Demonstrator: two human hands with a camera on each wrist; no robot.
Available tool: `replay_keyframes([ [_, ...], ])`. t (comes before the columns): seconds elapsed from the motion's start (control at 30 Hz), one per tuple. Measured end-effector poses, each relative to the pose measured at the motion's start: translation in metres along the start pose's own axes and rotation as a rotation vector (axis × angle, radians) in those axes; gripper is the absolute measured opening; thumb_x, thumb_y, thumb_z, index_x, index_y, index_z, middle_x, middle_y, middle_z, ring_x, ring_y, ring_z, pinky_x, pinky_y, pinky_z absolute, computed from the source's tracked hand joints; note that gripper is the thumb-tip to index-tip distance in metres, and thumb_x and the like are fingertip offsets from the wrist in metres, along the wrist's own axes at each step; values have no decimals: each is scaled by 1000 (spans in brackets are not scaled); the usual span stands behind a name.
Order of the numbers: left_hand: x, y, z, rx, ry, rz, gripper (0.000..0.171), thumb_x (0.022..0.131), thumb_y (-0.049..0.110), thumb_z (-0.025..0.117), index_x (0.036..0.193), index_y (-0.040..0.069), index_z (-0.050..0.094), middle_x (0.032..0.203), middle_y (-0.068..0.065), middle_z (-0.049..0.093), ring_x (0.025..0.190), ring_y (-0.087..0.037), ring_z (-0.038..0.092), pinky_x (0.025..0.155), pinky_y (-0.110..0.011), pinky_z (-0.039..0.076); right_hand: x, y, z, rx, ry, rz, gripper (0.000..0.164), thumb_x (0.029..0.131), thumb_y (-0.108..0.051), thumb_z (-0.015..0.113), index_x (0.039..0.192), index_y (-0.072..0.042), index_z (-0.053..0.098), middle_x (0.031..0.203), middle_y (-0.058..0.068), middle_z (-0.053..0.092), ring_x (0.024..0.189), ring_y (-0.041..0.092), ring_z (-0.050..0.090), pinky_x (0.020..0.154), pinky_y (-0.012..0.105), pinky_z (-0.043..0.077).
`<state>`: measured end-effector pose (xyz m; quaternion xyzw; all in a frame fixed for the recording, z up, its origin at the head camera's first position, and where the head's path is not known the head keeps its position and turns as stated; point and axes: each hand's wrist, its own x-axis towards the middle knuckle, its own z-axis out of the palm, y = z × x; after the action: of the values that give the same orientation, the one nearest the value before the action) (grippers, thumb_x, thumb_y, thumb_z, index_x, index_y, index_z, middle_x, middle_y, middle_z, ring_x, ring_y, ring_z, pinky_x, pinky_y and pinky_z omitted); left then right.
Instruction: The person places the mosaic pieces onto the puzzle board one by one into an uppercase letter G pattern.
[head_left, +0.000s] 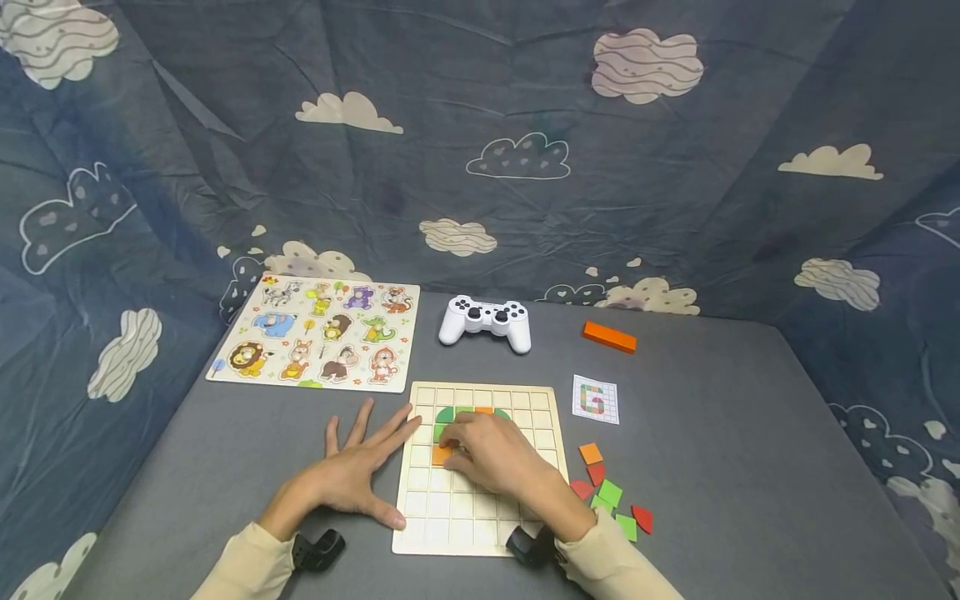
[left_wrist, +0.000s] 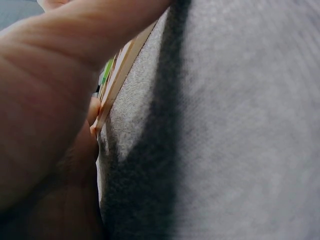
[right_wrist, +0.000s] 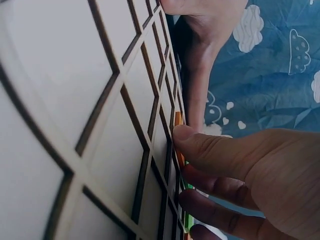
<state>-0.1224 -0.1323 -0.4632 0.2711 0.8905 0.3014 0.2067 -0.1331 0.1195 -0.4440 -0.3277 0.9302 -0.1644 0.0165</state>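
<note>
A wooden grid board [head_left: 438, 533] lies at the middle front of the table. My left hand [head_left: 352, 475] has its fingers spread, with thumb and fingertips at the board's left edge. My right hand [head_left: 495, 450] is over the board's upper left cells, thumb apart from the fingers. In the right wrist view its thumb touches an orange tile [right_wrist: 178, 118], and its fingers rest by green tiles. Dark green rounded tiles [head_left: 446, 415], a green tile [head_left: 465, 409] and another orange tile [head_left: 483, 410] line an upper row. My hand partly hides the tiles.
Right of the board lie several loose tiles: an orange square [head_left: 591, 453], green squares [head_left: 611, 492] and red rounded pieces [head_left: 642, 518]. Above them is a pattern card [head_left: 596, 400]. Farther back are an orange block [head_left: 610, 337], a white game controller [head_left: 486, 321] and an animal puzzle [head_left: 315, 333].
</note>
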Motion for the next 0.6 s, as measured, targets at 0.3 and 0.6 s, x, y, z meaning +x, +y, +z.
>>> replay_keyframes([
  [0.3, 1, 0, 2, -5, 0, -2, 128, 63, 60, 88, 162, 21, 18, 171, -6, 1, 147, -53, -22, 99, -81, -22, -1, 2, -4, 11, -26, 5, 20, 87, -28, 78, 106, -20, 76, 97, -9, 70, 79, 5, 61, 70, 26, 53],
  [0.6, 1, -3, 2, 20, 6, -5, 128, 62, 63, 86, 162, 23, 17, 171, -4, 1, 148, -52, -22, 100, -80, -21, -4, 0, -17, 16, -23, -25, 14, 91, -25, 74, 104, -20, 76, 95, -9, 70, 78, 4, 60, 72, 25, 52],
])
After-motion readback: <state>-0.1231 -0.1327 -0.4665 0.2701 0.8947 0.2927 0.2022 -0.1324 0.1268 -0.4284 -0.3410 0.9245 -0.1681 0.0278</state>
